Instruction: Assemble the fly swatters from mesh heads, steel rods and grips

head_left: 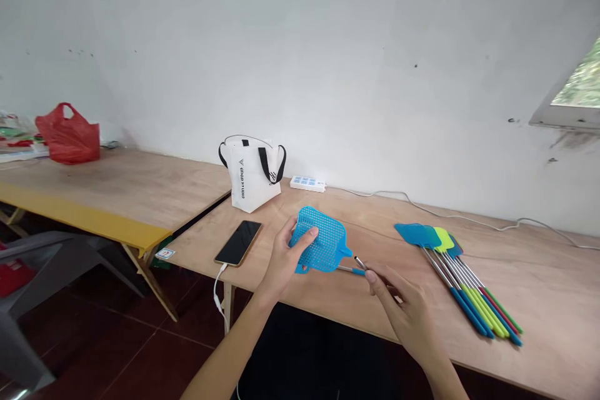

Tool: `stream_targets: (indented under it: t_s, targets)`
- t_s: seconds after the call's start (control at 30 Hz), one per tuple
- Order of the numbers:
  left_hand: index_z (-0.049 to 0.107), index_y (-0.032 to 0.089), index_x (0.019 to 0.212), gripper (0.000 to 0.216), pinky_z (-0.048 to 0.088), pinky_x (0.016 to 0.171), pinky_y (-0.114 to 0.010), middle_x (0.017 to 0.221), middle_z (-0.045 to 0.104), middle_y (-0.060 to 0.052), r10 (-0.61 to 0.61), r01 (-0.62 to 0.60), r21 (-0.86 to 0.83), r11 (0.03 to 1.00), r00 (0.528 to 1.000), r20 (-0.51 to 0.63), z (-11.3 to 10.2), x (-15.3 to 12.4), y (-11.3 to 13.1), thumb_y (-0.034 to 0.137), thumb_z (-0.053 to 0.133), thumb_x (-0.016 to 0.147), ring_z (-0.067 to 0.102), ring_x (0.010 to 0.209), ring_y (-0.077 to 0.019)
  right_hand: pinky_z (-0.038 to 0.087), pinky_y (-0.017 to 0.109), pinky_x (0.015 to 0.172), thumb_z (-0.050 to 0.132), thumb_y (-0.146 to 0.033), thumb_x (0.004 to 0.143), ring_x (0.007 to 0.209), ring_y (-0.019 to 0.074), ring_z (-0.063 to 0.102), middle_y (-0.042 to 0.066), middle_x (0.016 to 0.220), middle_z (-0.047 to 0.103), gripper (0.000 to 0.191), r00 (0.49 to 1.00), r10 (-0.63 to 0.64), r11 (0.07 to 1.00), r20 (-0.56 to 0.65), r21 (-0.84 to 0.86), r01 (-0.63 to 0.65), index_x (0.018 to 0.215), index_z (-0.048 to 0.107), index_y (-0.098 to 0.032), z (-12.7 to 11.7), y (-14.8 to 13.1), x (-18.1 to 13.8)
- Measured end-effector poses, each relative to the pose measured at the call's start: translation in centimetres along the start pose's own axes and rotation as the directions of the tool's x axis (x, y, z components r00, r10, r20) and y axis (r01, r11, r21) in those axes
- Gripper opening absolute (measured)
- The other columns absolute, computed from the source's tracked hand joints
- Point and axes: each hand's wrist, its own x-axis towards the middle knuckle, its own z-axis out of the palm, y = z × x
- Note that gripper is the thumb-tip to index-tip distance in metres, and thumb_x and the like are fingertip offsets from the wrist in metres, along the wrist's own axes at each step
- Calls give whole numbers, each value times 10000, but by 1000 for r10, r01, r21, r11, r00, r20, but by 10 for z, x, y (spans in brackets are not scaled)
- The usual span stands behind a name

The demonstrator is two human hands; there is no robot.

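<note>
My left hand point(285, 256) grips the blue mesh head of a fly swatter point(321, 239), thumb on top of the mesh, holding it just above the wooden table point(539, 275). My right hand point(402, 307) pinches the short metal rod and blue handle end point(360, 265) that sticks out from the swatter head. The rod looks collapsed to a short length.
A row of several fly swatters point(462, 278) with blue, green and red handles lies at the right. A phone point(239, 242) on a cable, a white tote bag point(253, 174) and a power strip point(307, 184) sit behind. A red plastic bag point(69, 134) rests on the left table.
</note>
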Motion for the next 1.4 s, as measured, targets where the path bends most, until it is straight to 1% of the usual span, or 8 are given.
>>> stream_targets:
  t_s: [0.23,0.37,0.5,0.67,0.83,0.97,1.17,1.4]
  targets:
    - [619,187,930,317,518,678,-205,854,641,-14,41,-43,71,997,999,36,0,2,-2,475,720,844,616,785,-148,476,197,579,526,-428,1009,638,122,583,-6,737,649,326,999,-16,999,38,-46,18,1150,745,-233,1,2,1]
    - [617,188,995,334,521,698,-226,894,639,-20,40,-53,124,991,993,112,-2,2,-3,488,694,871,609,809,-158,500,202,633,543,-391,1007,720,145,668,26,833,719,281,992,-121,977,45,-170,127,1108,751,-230,-3,15,2]
    - [604,189,1078,351,518,695,-257,898,646,-26,52,-93,208,974,980,193,-2,-1,-5,510,609,934,615,793,-174,466,225,660,536,-291,1017,706,146,668,45,843,725,230,930,-368,839,1,-430,333,1081,749,-231,-10,26,3]
    - [600,195,1046,348,501,745,-288,903,653,-35,112,-206,368,907,959,261,0,-5,-7,520,619,924,610,802,-193,392,261,658,514,-146,1009,666,142,589,29,771,672,231,845,-534,656,22,-621,430,1105,709,-223,-9,20,2]
    - [611,183,846,361,448,646,-254,775,587,-15,131,-227,339,913,950,284,-14,2,-1,540,630,896,551,725,-168,347,271,621,492,-96,1007,730,152,582,35,802,661,215,844,-536,676,20,-588,444,1088,664,-195,2,15,4]
    - [514,177,652,432,392,610,-235,660,454,18,172,-236,283,930,957,235,-23,5,7,513,616,904,453,657,-128,330,271,610,510,-129,1014,721,148,560,17,770,626,183,858,-512,703,40,-554,446,1084,660,-208,9,16,4]
    - [511,184,692,427,419,631,-241,672,456,30,-26,-33,179,983,948,318,-5,-2,-1,541,658,874,462,640,-118,341,277,631,462,-124,1025,689,159,502,17,744,592,221,857,-515,721,23,-530,447,1064,660,-213,11,11,3]
    - [587,190,698,420,480,673,-272,680,537,12,-78,34,185,982,969,235,-2,-5,-8,573,686,839,540,678,-153,366,286,664,413,-127,1029,700,167,502,26,746,596,279,872,-486,695,51,-582,422,1001,677,-211,9,13,5]
